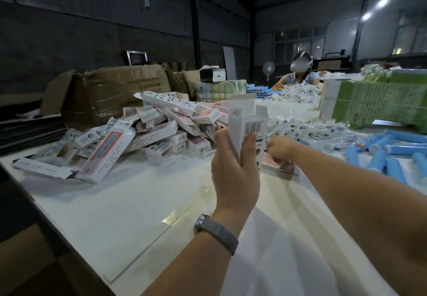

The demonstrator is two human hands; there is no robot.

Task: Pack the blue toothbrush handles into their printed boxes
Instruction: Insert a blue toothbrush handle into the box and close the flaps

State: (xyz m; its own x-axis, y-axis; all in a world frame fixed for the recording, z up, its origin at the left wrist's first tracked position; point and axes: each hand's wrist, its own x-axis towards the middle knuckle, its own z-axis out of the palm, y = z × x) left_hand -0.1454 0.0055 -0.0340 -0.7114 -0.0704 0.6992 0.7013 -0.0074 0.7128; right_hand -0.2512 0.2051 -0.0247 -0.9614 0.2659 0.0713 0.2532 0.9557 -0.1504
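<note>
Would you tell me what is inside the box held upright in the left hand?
The box in the left hand has its top flaps open; its walls hide the inside, so contents cannot be told.

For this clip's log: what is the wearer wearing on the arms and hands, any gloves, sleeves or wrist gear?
No gloves: both the left hand and the right hand are bare, and both forearms are bare, with no sleeves in view. The left wrist carries a smartwatch with a grey woven-looking band and a dark case. Nothing shows on the right wrist.
</note>
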